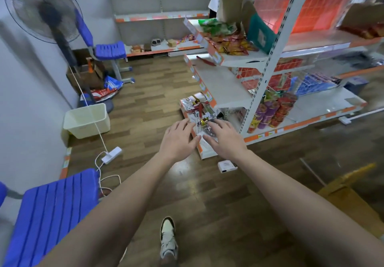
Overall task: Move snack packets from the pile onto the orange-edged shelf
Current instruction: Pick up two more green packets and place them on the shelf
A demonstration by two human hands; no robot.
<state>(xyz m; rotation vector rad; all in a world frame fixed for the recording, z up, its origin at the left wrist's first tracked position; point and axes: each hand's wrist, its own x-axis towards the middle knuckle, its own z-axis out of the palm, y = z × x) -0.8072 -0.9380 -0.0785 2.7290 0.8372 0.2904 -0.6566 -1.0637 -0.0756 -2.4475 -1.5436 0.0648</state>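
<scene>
Nearest, at bottom: one shoe on the wood floor; to its left, seat of a blue chair. Beyond, at the end of two bare forearms stretched forward: left hand and right hand, side by side, palms down, each grip open with fingers spread, holding nothing. Under the fingertips: pile of snack packets on the lowest tier of the rack; contact with the packets not discernible. On the floor by the right wrist: small white box; to the left, power strip and cream bin. Above the pile: orange-edged shelf, carrying one red packet at its far end. Higher: further packets heaped on the upper tier. Farthest, left: standing fan.
</scene>
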